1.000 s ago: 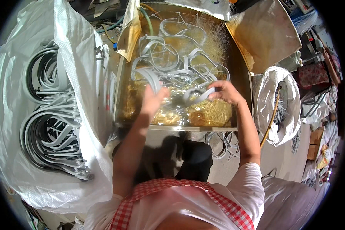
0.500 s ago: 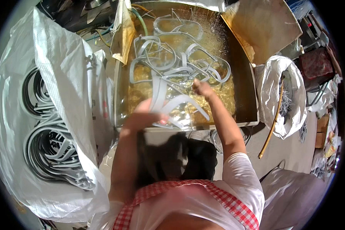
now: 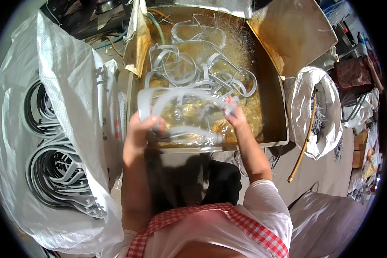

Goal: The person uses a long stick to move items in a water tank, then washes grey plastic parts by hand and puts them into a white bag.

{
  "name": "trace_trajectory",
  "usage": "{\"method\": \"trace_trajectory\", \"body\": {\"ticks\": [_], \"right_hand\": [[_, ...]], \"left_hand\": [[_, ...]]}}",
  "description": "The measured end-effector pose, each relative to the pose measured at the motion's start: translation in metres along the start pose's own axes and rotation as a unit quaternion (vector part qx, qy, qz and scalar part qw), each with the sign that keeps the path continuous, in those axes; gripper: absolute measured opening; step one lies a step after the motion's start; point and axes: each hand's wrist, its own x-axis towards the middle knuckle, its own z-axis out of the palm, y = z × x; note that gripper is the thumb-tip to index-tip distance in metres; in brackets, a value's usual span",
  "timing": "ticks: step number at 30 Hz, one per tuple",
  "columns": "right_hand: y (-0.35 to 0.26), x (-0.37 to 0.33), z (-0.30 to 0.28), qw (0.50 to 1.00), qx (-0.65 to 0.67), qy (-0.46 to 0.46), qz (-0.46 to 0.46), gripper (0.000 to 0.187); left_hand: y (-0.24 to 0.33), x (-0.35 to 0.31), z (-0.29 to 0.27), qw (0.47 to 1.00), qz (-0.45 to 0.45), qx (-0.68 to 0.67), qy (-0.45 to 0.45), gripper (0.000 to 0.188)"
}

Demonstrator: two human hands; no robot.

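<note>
In both hands I hold a grey curved plastic piece (image 3: 182, 92) made of bent bands, blurred by motion, above the near half of a metal water tank (image 3: 210, 149). My left hand (image 3: 141, 128) is closed on its left bend, thumb toward the middle. Around its right end the fingers of my right hand (image 3: 235, 114) are closed, near a small lump whose shape I cannot make out. More grey plastic loops (image 3: 180, 79) with thin connecting rods lie tangled in the tank's yellowish water behind my hands.
A white woven sack (image 3: 69, 129) on the left holds stacked grey curved bands (image 3: 58, 172). To the right, a white sack (image 3: 301, 86) contains thin grey scraps, with a brown stick (image 3: 304, 150) leaning across it. Water splashes at the tank's back; a green hose (image 3: 158, 28) enters at back left.
My left hand has moved left and turned the plastic piece from upright to lying across the tank. My right hand has come slightly nearer and now grips its right end.
</note>
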Motion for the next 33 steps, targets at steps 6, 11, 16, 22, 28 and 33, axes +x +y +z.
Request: {"method": "trace_trajectory", "body": {"ticks": [6, 11, 16, 22, 28, 33], "right_hand": [[-0.002, -0.076, 0.089, 0.921, -0.337, -0.138, -0.139, 0.025], [0.014, -0.112, 0.13, 0.789, -0.545, -0.149, -0.242, 0.024], [0.036, -0.12, 0.136, 0.632, -0.688, -0.185, -0.305, 0.019], [-0.056, -0.063, 0.06, 0.415, -0.804, 0.063, -0.421, 0.014], [-0.041, -0.079, 0.052, 0.503, -0.782, -0.058, -0.363, 0.018], [-0.001, -0.087, 0.069, 0.309, -0.819, -0.346, -0.337, 0.025]], "left_hand": [[-0.073, 0.031, 0.023, 0.94, 0.054, 0.33, 0.063, 0.023], [-0.053, 0.027, 0.066, 0.88, 0.018, 0.462, 0.107, 0.034], [-0.075, 0.04, 0.062, 0.831, -0.027, 0.539, 0.136, 0.031], [-0.069, 0.055, 0.036, 0.976, -0.009, 0.181, 0.123, 0.024], [-0.062, 0.05, 0.026, 0.992, -0.01, -0.119, 0.041, 0.032], [-0.051, 0.042, 0.034, 0.923, -0.129, -0.333, -0.143, 0.047]]}}
